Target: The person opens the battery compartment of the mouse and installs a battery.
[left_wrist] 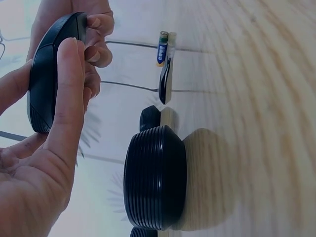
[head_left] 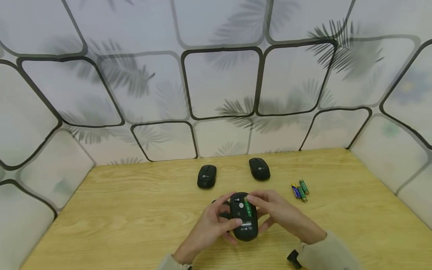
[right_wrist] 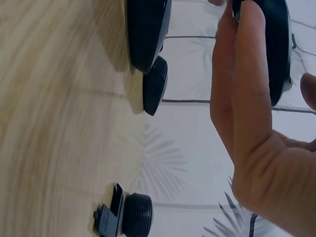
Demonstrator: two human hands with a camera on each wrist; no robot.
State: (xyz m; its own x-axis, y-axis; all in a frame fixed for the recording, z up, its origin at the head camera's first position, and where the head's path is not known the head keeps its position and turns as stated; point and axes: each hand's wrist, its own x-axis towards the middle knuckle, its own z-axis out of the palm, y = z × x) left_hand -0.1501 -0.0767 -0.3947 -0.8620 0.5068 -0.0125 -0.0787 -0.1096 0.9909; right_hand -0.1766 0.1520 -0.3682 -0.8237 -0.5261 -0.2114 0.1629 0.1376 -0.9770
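Observation:
My left hand (head_left: 216,223) holds a black computer mouse (head_left: 245,230) with its underside up, the thumb lying across its label. A green battery (head_left: 248,207) sits in the mouse's uncovered battery slot. My right hand (head_left: 278,210) grips the mouse's right side, with a digit touching the battery's upper end. In the left wrist view, fingers (left_wrist: 69,98) lie along the mouse's shell. The right wrist view shows straight fingers (right_wrist: 252,84) against the mouse, whose underside is hidden there. Behind my left hand, another black mouse (left_wrist: 155,177) rests on the table, mostly covered in the head view.
Two black mice (head_left: 207,176) (head_left: 259,168) stand farther back on the wooden table (head_left: 135,210). To the right lie two green batteries (head_left: 304,186) and a blue-and-yellow battery (head_left: 296,191). A patterned backdrop (head_left: 222,82) rises at the table's back and sides.

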